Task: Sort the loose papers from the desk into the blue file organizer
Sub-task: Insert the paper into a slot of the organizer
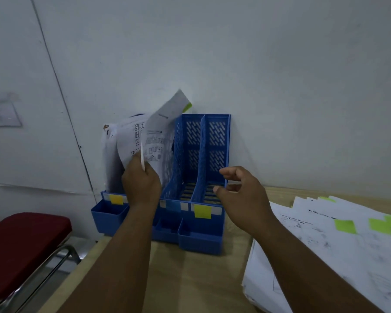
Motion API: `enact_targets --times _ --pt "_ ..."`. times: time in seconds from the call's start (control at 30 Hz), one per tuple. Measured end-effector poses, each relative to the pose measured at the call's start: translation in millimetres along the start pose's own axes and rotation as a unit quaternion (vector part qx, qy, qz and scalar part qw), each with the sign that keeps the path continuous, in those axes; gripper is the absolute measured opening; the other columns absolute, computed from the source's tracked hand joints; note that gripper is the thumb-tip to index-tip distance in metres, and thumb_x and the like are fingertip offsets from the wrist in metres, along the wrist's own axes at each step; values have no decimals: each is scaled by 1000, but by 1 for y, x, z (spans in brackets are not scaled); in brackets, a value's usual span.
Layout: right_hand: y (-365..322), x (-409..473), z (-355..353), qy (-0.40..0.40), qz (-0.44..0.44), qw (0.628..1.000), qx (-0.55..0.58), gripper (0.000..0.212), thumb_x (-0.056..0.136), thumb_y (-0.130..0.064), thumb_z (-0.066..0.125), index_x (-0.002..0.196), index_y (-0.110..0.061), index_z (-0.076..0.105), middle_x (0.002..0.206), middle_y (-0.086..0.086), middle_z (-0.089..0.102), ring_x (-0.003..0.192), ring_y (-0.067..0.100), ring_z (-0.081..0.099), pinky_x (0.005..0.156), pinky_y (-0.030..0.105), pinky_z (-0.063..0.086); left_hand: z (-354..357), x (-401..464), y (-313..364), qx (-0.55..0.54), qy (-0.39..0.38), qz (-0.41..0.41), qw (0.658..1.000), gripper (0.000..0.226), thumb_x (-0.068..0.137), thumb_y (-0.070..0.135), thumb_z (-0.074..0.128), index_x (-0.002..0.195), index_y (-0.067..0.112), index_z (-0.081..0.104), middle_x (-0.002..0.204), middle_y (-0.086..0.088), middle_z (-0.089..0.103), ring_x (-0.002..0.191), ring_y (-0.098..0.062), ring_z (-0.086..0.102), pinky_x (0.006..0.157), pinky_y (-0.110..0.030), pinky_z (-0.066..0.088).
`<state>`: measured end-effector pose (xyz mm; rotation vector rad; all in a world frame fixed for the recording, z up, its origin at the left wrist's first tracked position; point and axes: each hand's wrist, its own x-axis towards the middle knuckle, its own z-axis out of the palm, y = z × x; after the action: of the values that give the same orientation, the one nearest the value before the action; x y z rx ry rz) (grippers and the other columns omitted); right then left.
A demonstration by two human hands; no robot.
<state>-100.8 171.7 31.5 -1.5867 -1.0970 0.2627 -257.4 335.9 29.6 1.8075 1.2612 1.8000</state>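
Observation:
The blue file organizer (215,141) stands against the wall at the back of the desk, with three upright slots and small front trays. Its left slot holds several printed papers (122,143). My left hand (141,184) pinches a printed sheet (160,132) with a green tag at its top corner, tilted over the left slot. My right hand (242,193) hovers open in front of the right slot, holding nothing. Yellow sticky labels (202,211) mark the front of the left and right slots. The middle and right slots look empty.
A spread pile of loose papers (348,256) with green sticky notes lies on the desk at the right. A red-cushioned chair (20,245) with a metal frame stands at the left, beside the wooden desk (190,279). The wall is right behind the organizer.

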Motion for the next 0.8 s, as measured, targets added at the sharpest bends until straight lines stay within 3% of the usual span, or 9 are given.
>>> enact_targets --times 0.07,0.3,0.43,0.6,0.7,0.8 --pt "1 1 -2 3 -2 1000 -2 36 90 -26 74 121 -35 59 119 -18 60 106 7 59 82 20 46 2 7 0 -23 -2 -33 999 27 108 18 40 107 4 63 92 -10 63 84 -29 60 71 -37 49" --pt "2 2 -1 5 -3 1000 -5 36 89 -26 74 121 -35 59 118 -18 61 105 6 59 81 19 46 8 18 8 -70 -26 -131 988 32 109 26 39 125 7 60 110 -6 62 94 -21 55 83 -34 47" --pt "3 1 -2 3 0 1000 -2 36 90 -26 74 122 -35 59 119 -18 61 107 7 59 82 20 47 9 20 -3 17 -96 -133 986 30 107 19 44 115 0 65 113 -13 66 90 -24 55 78 -31 43" --pt "7 4 -8 10 -1 1000 -10 36 90 -25 74 121 -35 59 118 -17 60 106 7 59 75 12 44 5 22 -10 169 -189 -115 960 8 94 14 63 100 9 67 103 -14 68 79 -25 55 69 -34 47" --pt "7 3 -9 9 2 1000 -11 37 90 -26 74 122 -36 58 120 -17 60 105 7 59 73 10 43 3 21 -10 222 -207 -115 946 12 93 15 65 102 7 68 104 -15 68 79 -25 55 68 -34 47" --pt "7 2 -10 11 2 1000 -10 37 90 -27 74 122 -36 58 121 -17 60 105 6 59 72 10 43 2 17 -9 221 -194 -94 951 21 91 17 69 108 5 64 110 -18 67 91 -32 61 70 -35 48"
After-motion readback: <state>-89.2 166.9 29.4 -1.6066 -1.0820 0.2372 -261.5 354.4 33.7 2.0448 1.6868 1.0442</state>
